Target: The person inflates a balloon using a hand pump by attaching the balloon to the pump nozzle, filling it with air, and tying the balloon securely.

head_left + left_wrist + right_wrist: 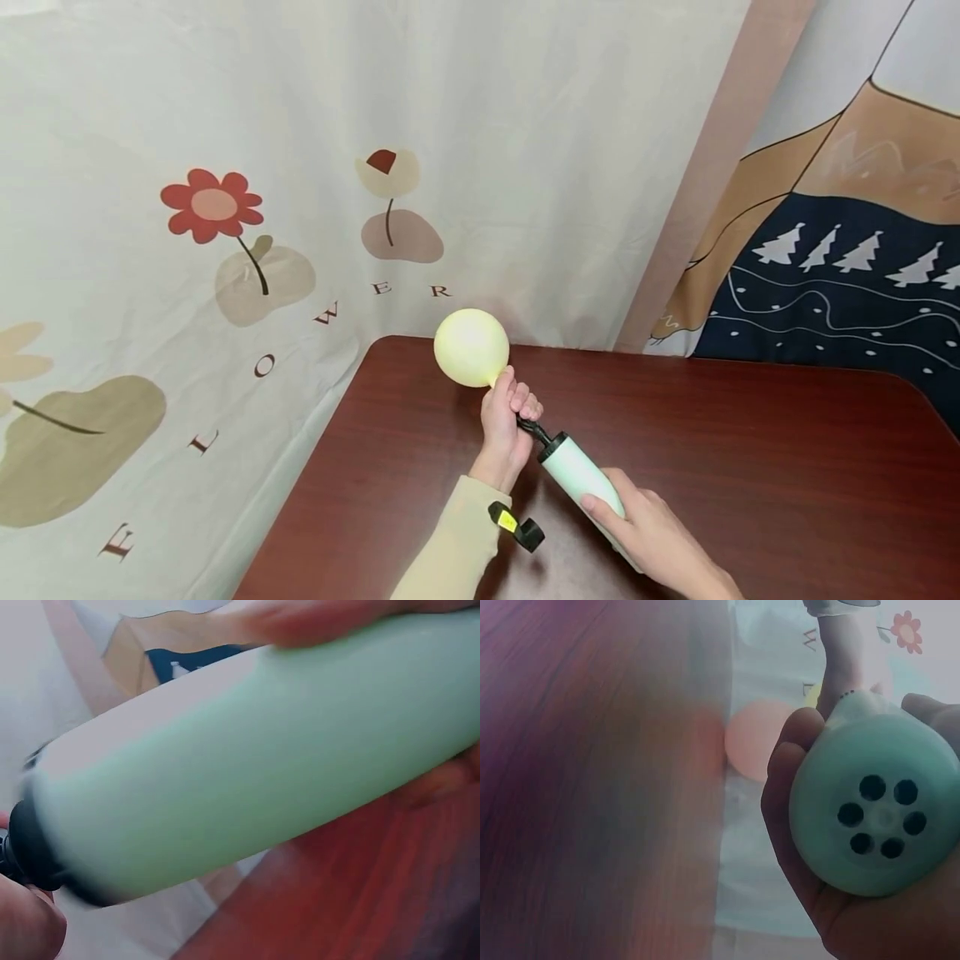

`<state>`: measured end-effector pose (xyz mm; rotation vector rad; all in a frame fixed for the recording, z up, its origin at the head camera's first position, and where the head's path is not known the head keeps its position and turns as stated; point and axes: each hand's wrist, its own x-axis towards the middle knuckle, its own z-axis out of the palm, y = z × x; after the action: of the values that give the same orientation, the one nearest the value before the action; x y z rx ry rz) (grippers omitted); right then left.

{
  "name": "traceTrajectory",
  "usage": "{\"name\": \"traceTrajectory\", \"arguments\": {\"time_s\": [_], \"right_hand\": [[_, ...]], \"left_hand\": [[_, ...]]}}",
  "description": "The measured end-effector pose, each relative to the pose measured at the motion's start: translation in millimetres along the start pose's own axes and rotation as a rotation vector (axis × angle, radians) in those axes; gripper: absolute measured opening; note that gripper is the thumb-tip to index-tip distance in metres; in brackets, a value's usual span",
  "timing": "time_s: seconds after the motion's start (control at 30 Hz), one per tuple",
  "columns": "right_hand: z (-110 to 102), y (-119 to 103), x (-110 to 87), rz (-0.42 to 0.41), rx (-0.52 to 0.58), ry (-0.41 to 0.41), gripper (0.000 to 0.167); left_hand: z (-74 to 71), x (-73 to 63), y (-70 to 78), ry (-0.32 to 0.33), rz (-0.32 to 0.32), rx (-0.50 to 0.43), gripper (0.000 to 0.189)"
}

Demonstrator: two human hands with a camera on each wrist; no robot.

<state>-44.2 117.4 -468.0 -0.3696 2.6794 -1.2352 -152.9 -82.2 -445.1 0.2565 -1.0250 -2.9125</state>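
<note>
A pale yellow, round, inflated balloon (471, 347) stands above my left hand (506, 429). That hand pinches the balloon's neck and grips the black end piece (531, 428) of a balloon pump. Its fingers hide the join between neck and pump. The mint-green pump body (582, 475) slants down to the right, and my right hand (656, 533) grips its lower part. Blurred in the left wrist view, the pump (255, 765) fills most of the picture. Seen from the right wrist, the pump's rounded end (885, 859) shows several dark holes, with right-hand fingers (784, 795) wrapped around it.
A dark red-brown wooden table (750, 467) lies under both hands. Behind it and to the left hangs a pale curtain (540, 167) with flowers and letters. At the right a patterned cloth (825, 283) shows white trees. A black strap device (517, 527) sits on my left sleeve.
</note>
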Motion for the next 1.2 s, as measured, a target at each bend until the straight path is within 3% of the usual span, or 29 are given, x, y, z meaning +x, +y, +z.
{"name": "traceTrajectory", "arguments": {"time_s": [0.3,0.43,0.57,0.77,0.93,1.07,1.2], "right_hand": [[-25.5,23.8,-24.8,0.080,-0.010,-0.195,0.051],[-29.6,31.8,-29.0,0.096,-0.006,-0.232,0.052],[-23.6,30.0,-28.0,0.073,-0.031,-0.195,0.049],[-10.7,12.3,-15.0,0.075,-0.037,-0.108,0.048],[-2.8,1.2,-1.7,0.004,-0.032,0.007,0.041],[0.0,-2.8,3.0,-0.005,0.000,0.042,0.042],[-2.3,-3.5,0.7,0.027,0.020,0.015,0.044]], "left_hand": [[-2.8,13.3,30.8,-0.021,0.052,-0.087,0.055],[-3.1,13.8,35.1,-0.025,0.068,-0.097,0.055],[-0.5,11.3,27.6,-0.031,0.056,-0.085,0.053],[3.9,0.3,3.8,-0.020,0.015,-0.034,0.046],[4.7,-7.7,-12.0,-0.011,-0.020,0.012,0.052],[4.9,-8.1,-12.8,-0.007,-0.011,0.019,0.052],[6.6,-4.3,-3.7,-0.018,0.003,0.005,0.053]]}}
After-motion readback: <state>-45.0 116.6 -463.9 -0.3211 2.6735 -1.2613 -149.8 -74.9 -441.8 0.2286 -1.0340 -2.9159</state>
